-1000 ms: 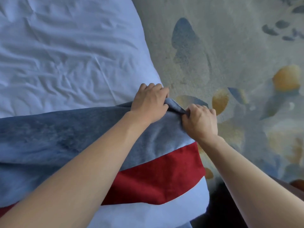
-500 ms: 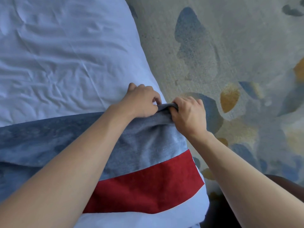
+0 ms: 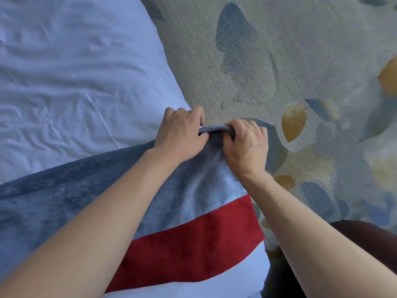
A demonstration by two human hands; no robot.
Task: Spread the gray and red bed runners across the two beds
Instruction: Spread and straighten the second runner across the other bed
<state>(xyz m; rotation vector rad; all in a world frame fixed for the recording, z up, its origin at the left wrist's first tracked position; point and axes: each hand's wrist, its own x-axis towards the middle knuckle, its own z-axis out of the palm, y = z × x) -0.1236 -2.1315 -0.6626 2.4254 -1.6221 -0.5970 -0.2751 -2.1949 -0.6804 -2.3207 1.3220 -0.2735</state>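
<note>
A gray and red bed runner (image 3: 193, 211) lies across the white bed (image 3: 75, 72), its end reaching the bed's right side edge. The gray band is on the far side, the red band nearer me. My left hand (image 3: 181, 135) grips the runner's far corner edge at the bed's side. Close beside it, my right hand (image 3: 247, 147) grips the same gray edge, which is bunched into a fold between the two hands. Only one bed and one runner are in view.
Patterned carpet (image 3: 290, 61) with blue and yellow patches covers the floor to the right of the bed. A dark brown object (image 3: 365, 239) shows at the lower right edge. The white sheet is wrinkled.
Both hands have shifted a little farther along the bed's edge with the gray corner, and the edge is now bunched tighter between them.
</note>
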